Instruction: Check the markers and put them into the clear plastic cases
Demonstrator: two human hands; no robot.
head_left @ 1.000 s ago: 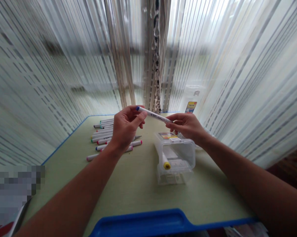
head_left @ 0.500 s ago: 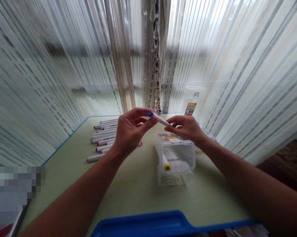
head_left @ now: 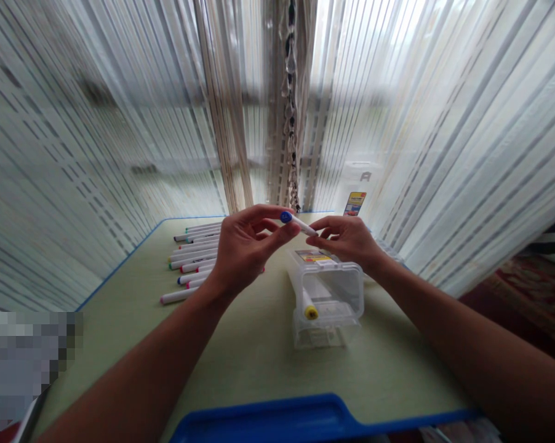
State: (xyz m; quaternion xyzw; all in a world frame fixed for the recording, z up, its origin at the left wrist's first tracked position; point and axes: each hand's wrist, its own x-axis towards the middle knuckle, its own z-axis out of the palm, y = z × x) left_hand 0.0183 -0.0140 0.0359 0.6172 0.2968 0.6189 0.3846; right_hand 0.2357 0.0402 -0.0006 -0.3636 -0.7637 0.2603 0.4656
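Observation:
A white marker (head_left: pixel 305 227) with a blue cap end is held in the air between my two hands. My left hand (head_left: pixel 250 243) pinches it near the blue end between thumb and fingers. At the other end, the fingertips of my right hand (head_left: pixel 344 237) are closed on the marker. Below them a clear plastic case (head_left: pixel 358 289) lies on its side with its opening toward me. Inside it rests one white marker with a yellow end (head_left: pixel 311 312). Left of my left hand lie several white markers (head_left: pixel 199 257) with various coloured ends, partly hidden by that hand.
The pale green table (head_left: pixel 250 363) has a blue edge and a blue tray (head_left: pixel 268 418) at the front. Behind the case stands a clear package piece with a yellow label (head_left: pixel 354 203). String curtains (head_left: pixel 157 123) hang around the table's far sides.
The marker's blue end has turned more toward me, so a number on it shows, and it has shifted slightly right. Both hands keep their hold. The case and other markers stay put.

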